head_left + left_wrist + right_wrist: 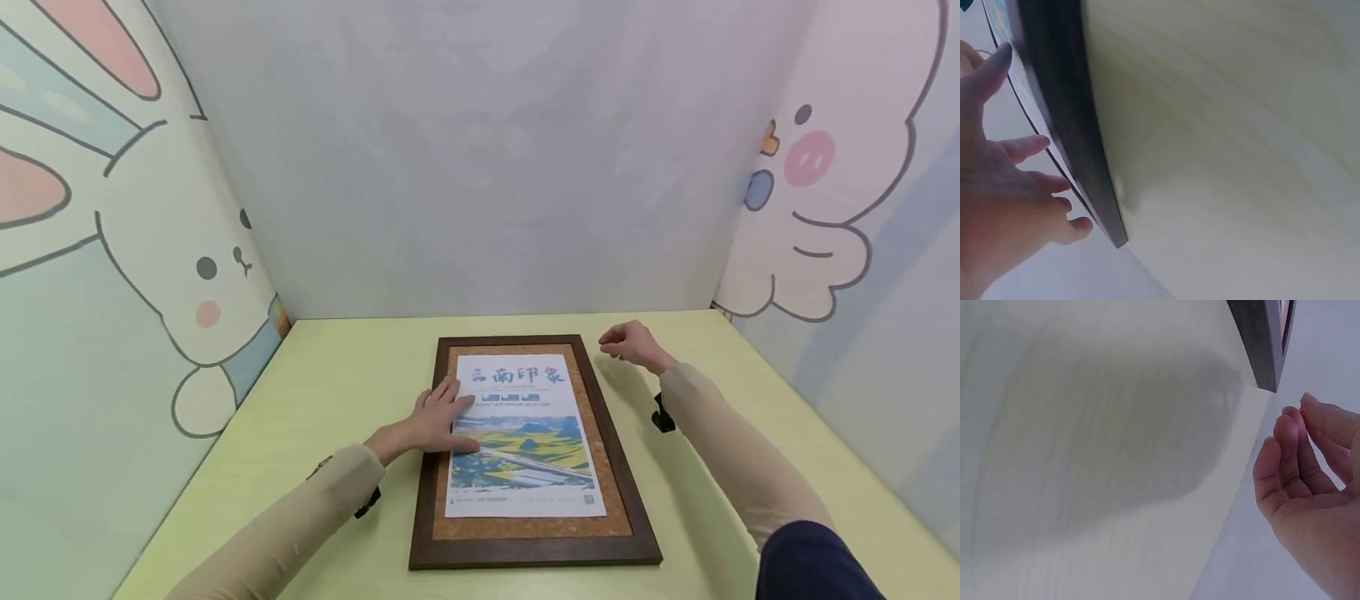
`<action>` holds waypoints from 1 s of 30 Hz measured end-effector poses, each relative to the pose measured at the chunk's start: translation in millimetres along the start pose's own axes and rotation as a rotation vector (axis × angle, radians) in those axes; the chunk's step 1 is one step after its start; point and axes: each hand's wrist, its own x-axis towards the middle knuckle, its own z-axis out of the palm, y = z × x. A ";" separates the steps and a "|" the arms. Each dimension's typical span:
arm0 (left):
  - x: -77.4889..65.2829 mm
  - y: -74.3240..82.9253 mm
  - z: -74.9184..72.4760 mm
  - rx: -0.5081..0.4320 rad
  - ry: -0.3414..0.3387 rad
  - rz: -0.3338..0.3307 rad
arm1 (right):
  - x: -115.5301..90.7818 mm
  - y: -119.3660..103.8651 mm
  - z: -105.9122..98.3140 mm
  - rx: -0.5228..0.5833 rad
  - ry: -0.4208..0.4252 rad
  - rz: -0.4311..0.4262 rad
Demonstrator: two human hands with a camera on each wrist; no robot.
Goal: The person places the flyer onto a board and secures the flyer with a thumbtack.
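A brown-framed cork board (536, 527) lies on the table with a printed poster (525, 454) on it, showing blue characters and a yellow-green landscape. My left hand (435, 421) rests with spread fingers on the poster's left side, its wrist crossing the frame's left edge. In the left wrist view the fingers (1025, 148) reach over the dark frame (1066, 100). Just right of the board's top right corner, my right hand (633, 343) is raised above the table. Its thumb and index finger pinch a tiny red thing (1302, 412), mostly hidden by the fingertips.
The pale yellow-green table (352, 367) extends on both sides of the board. A plain grey wall (480, 167) rises behind it. Side walls carry a cartoon rabbit (172, 258) at left and a white cartoon figure (832, 167) at right. Dark straps sit on both wrists.
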 end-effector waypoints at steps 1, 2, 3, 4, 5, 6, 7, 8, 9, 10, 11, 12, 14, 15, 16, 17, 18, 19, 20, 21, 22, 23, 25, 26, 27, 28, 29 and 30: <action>-0.7 -0.8 0.3 -0.005 -0.012 0.000 | 3.5 -3.0 -0.4 0.004 -0.007 -0.002; -1.3 -1.4 0.3 -0.009 -0.026 -0.002 | 7.3 -6.0 -0.7 0.009 -0.012 -0.008; -1.8 -1.6 0.4 -0.015 -0.035 -0.007 | 11.0 -8.6 -0.7 0.015 -0.017 -0.014; -2.1 -1.8 0.6 -0.019 -0.042 -0.011 | 14.6 -11.4 -0.6 0.025 -0.021 -0.020; -2.1 -1.9 0.8 -0.019 -0.049 -0.013 | 17.8 -14.2 -0.5 0.036 -0.029 -0.027; -2.1 -1.8 1.0 -0.021 -0.054 -0.015 | 21.1 -16.3 -0.4 0.046 -0.035 -0.034; -2.1 -1.6 1.1 -0.024 -0.059 -0.016 | 24.2 -18.3 0.0 0.058 -0.044 -0.038; -2.3 -0.9 1.3 -0.023 -0.062 -0.018 | 27.3 -20.0 0.6 0.069 -0.051 -0.038; -2.1 -0.6 1.8 -0.022 -0.064 -0.017 | 30.0 -21.6 1.6 0.077 -0.057 -0.033; -2.2 -0.1 2.3 -0.020 -0.067 -0.017 | 32.3 -23.4 2.9 0.084 -0.062 -0.025; -2.7 0.6 2.5 -0.018 -0.072 -0.019 | 34.6 -25.1 4.5 0.086 -0.067 -0.018; -3.0 1.2 2.7 -0.016 -0.073 -0.019 | 36.8 -27.1 6.6 0.086 -0.069 -0.012; -3.6 2.3 2.8 -0.007 -0.076 -0.023 | 41.2 -32.1 11.4 0.086 -0.070 -0.006; -3.5 2.1 3.1 -0.003 -0.080 -0.023 | 43.4 -35.0 14.1 0.085 -0.068 -0.003; -3.9 2.4 3.0 -0.002 -0.081 -0.023 | 45.9 -37.8 17.1 0.088 -0.066 0.000; -4.2 2.4 2.9 -0.004 -0.083 -0.023 | 48.8 -40.5 20.1 0.090 -0.064 0.007; -4.3 2.1 2.9 -0.003 -0.083 -0.022 | 51.7 -43.2 23.3 0.092 -0.062 0.014; -4.7 2.0 2.6 -0.003 -0.086 -0.023 | 54.8 -45.6 26.4 0.095 -0.066 0.018; -5.0 1.8 2.5 -0.002 -0.090 -0.025 | 57.6 -48.0 29.7 0.094 -0.070 0.024; -5.4 1.5 2.4 0.001 -0.089 -0.027 | 60.4 -50.3 33.1 0.095 -0.074 0.028; -6.0 1.6 2.1 0.003 -0.090 -0.029 | 62.8 -52.4 36.3 0.096 -0.078 0.030; -6.2 1.5 1.6 0.005 -0.092 -0.032 | 65.0 -54.6 39.4 0.091 -0.084 0.029; -6.7 2.1 0.9 0.009 -0.094 -0.037 | 68.5 -58.2 45.0 0.082 -0.094 0.017; -6.8 2.7 0.7 0.009 -0.093 -0.037 | 70.0 -59.6 47.6 0.076 -0.097 0.011; -6.7 3.4 0.6 0.007 -0.091 -0.036 | 71.4 -60.8 50.1 0.073 -0.100 0.005; -6.6 4.1 0.4 0.006 -0.093 -0.035 | 72.5 -61.9 52.3 0.070 -0.104 -0.001; -6.5 4.9 0.4 0.006 -0.093 -0.036 | 73.5 -62.6 54.4 0.066 -0.108 -0.003; -6.4 5.5 0.5 0.009 -0.093 -0.037 | 74.5 -63.3 56.4 0.064 -0.113 -0.004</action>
